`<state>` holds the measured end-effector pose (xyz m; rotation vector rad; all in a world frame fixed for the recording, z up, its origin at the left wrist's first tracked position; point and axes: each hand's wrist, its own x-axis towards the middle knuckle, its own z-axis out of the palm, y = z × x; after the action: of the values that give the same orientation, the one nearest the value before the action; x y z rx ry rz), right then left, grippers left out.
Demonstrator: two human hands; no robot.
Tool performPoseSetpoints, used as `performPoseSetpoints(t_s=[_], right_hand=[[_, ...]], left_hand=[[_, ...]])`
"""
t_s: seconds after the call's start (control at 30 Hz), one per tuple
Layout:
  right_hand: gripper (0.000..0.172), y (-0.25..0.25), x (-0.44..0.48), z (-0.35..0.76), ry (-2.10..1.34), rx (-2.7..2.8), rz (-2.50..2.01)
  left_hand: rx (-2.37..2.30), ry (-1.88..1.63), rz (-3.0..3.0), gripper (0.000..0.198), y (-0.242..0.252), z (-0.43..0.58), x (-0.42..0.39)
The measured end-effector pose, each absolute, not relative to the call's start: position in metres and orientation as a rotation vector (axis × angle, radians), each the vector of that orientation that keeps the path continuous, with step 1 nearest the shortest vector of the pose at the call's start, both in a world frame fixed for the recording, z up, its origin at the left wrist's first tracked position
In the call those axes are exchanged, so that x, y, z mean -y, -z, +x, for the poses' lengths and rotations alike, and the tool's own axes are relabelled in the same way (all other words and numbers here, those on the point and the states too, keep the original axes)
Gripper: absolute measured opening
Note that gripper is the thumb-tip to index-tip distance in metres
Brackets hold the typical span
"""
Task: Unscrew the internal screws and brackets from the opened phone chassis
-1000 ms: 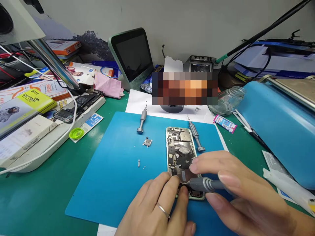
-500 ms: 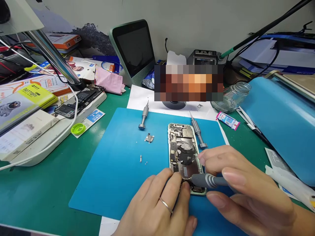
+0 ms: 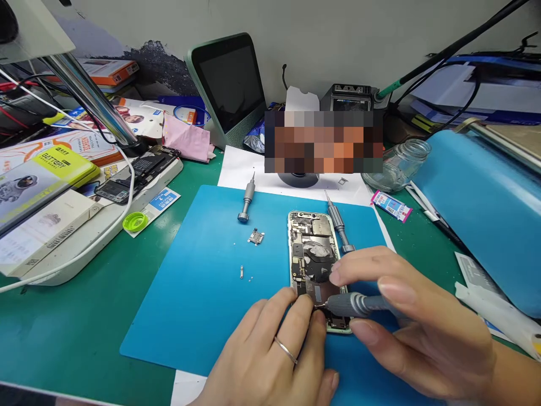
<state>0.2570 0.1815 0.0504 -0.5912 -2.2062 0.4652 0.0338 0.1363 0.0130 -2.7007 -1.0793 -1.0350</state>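
Note:
An opened smartphone [image 3: 318,249] with its inner boards bare lies on a blue work mat [image 3: 190,304]. My left hand [image 3: 270,344], a ring on one finger, presses its bent fingertips on the phone's lower left part and covers that corner. Between the fingers of my right hand [image 3: 431,321] is a grey precision screwdriver [image 3: 349,304], tilted nearly flat, its tip at the phone's lower inside beside my left fingertips. What the tip touches is too small to tell. A second screwdriver [image 3: 337,220] lies right of the phone, a third [image 3: 247,198] to the upper left.
On the mat sit a small metal plate with a board [image 3: 256,237], a slim bracket [image 3: 242,272] and tiny white specks. A glass jar [image 3: 399,163], a tablet-like display [image 3: 230,79], a lamp stand [image 3: 93,101] and boxes [image 3: 46,225] surround it.
The screwdriver and my right hand have shifted slightly left and up, with the index finger further over the phone. My left hand stays in place.

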Motion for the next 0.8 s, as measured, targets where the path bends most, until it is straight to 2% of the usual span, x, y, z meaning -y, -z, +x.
performPoseSetpoints(t_s=[0.17,0.37,0.63,0.8], right_hand=[[0.077,-0.054,-0.181,0.255,-0.478,2.227,-0.557],[0.094,-0.044,-0.182,0.261,-0.488,2.258,-0.520],[0.096,-0.054,-0.171,0.262,-0.414,2.123,-0.634],[0.086,-0.063,-0.160,0.269,-0.457,1.981,-0.871]], left_hand=[[1.003,0.971,-2.716,0.035,0.002,0.029,-0.132],[0.973,0.988,-2.695,0.036,0.006,0.031,-0.134],[0.997,0.964,-2.736,0.034,0.000,0.031,-0.134],[1.032,0.924,-2.747,0.037,-0.009,0.031,-0.133]])
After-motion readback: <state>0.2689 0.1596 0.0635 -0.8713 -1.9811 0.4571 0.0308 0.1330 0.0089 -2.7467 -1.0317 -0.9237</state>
